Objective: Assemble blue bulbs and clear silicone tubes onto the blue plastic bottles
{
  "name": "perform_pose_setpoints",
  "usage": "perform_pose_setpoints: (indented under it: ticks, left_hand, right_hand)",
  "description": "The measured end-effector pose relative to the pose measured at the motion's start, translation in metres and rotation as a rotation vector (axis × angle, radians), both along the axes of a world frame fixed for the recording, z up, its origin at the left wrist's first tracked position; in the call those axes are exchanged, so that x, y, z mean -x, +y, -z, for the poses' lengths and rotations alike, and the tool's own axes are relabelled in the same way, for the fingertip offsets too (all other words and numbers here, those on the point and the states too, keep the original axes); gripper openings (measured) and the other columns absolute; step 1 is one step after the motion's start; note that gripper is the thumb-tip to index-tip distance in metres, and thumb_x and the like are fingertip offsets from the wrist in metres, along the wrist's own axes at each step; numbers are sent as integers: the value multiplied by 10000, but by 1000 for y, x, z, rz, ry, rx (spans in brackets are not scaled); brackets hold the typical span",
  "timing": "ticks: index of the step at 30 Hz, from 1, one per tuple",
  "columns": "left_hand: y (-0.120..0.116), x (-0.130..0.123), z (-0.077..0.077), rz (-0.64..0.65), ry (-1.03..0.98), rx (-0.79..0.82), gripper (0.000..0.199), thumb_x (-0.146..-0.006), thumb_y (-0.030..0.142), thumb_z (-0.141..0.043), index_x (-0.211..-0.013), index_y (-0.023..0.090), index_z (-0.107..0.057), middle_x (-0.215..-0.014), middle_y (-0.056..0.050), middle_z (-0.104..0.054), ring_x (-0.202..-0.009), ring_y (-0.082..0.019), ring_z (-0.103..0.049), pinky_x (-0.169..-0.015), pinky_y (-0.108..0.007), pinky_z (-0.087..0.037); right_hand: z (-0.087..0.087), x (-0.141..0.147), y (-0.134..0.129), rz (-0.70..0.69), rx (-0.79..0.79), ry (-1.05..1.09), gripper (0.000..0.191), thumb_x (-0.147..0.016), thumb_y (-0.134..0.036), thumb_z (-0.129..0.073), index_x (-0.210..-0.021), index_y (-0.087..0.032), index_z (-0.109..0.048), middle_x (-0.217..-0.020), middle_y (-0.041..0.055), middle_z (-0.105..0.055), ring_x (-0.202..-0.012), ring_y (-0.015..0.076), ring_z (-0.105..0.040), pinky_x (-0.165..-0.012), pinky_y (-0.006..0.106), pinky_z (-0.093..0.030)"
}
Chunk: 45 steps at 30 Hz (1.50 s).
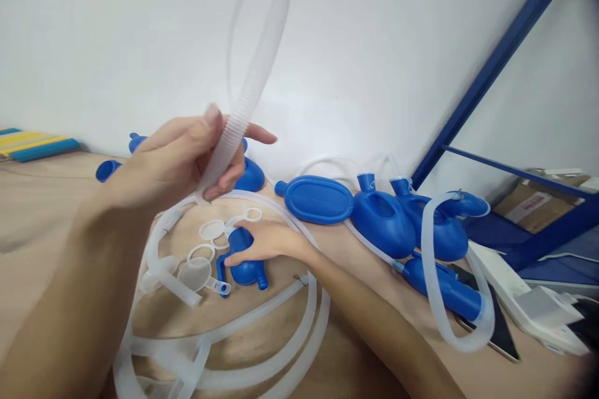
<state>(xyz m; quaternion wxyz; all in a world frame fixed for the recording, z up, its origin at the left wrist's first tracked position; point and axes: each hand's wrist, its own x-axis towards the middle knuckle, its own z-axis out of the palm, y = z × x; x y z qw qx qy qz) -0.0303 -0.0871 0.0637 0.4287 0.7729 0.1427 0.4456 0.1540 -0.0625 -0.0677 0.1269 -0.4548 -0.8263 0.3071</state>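
Observation:
My left hand (194, 156) is raised and wrapped round the end of a whitish corrugated hose (255, 78), its index finger stretched out. From there the hose runs up past the top edge of the view. Lower down, my right hand (269, 240) has its thumb and fingers about a small blue plastic piece with a short spout (246, 268), at the table top. Just left of that piece lie a thin blue clip-like part (221, 271) and several translucent lids and rings (195, 274). Another hose (253, 318) lies in loops around them.
Blue plastic bottles with handles (384, 224) stand at the right, one lying flat (319, 199). A hose curves over a blue bottle (440, 287), beside a dark phone-like slab (503, 333) and a white power strip (515, 299). A blue metal frame (496, 68) rises behind.

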Motion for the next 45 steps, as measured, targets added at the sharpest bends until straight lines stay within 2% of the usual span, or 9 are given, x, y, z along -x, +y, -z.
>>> perform_pose_setpoints:
  ticks: [3, 7, 14, 20, 23, 30, 36, 40, 45]
  left_hand:
    - [0, -14, 7, 29, 67, 61, 502, -1022, 582, -517, -1266, 203, -739, -639, -44, -587, -521, -159, -534, -498, -293, -461]
    - [7, -28, 12, -12, -66, 59, 409, -935, 342, -740, -1315, 200, -687, -719, -21, -621, -640, -152, -609, -570, -259, -509]
    - [26, -27, -1, -59, -732, 143, 226, -1111, 230, -376, -1183, 204, -589, -715, 15, -657, -661, -136, -640, -730, -330, -585]
    - [37, -29, -3, -99, -986, 394, 149, -1104, 333, -470, -1038, 238, -563, -736, 58, -646, -817, -100, -649, -1055, -392, -521]
    - [49, -29, 2, -122, -1002, 496, 155, -1095, 283, -470, -986, 233, -568, -792, 35, -649, -921, -100, -655, -1102, -391, -497]
    - [103, -3, 48, -410, -348, 296, 331, -913, 514, -696, -922, 191, -625, -852, -106, -683, -934, -279, -705, -787, -428, -587]
    - [102, 21, 52, -1131, 279, -504, 387, -821, 484, -740, -656, 206, -528, -743, -64, -539, -996, -357, -636, -863, -523, -493]
    - [60, -11, 36, -818, 553, -982, 247, -983, 428, -528, -1012, 220, -658, -1268, -127, -643, -1223, -344, -573, -1131, -636, -352]
    - [26, -53, 46, -722, 847, -1197, 438, -954, 529, -624, -1156, 143, -667, -1153, -191, -687, -1120, -391, -607, -1071, -628, -404]
  right_hand:
    - [-7, -10, 10, 82, 124, 43, 968, -579, -674, -864, -1404, -260, -569, -1352, 134, -656, -1068, 353, -710, -855, 471, -613]
    - [-27, -46, 19, 114, 259, 601, 746, -621, -459, -845, -1293, -282, -573, -1238, 48, -678, -965, 223, -709, -742, 343, -627]
    - [-10, -59, 25, -60, 382, 1400, 722, -545, -553, -701, -1171, -198, -638, -1096, 77, -731, -1147, 268, -669, -1040, 449, -565]
    - [-5, -41, 32, 226, 281, 1476, 668, -648, -628, -602, -1196, -245, -620, -1230, 81, -723, -1266, 301, -636, -859, 415, -634]
    - [-7, -46, 31, 135, 403, 1433, 602, -678, -648, -615, -1102, -223, -652, -1147, 110, -747, -1185, 328, -682, -835, 434, -632]
    - [-14, -59, 25, -40, 648, 1319, 649, -745, -733, -607, -1092, -186, -643, -1009, 119, -769, -887, 315, -756, -826, 530, -621]
    - [-34, -68, 28, 174, 693, 1242, 470, -822, -532, -678, -1081, -140, -662, -916, 87, -763, -755, 230, -755, -718, 356, -649]
    - [-48, -70, 24, 275, 588, 1304, 420, -864, -509, -650, -1084, -151, -665, -831, 82, -756, -745, 238, -753, -670, 348, -652]
    - [-61, -69, 19, 315, 579, 1467, 427, -894, -577, -602, -1021, -172, -647, -821, 67, -746, -739, 249, -738, -721, 441, -670]
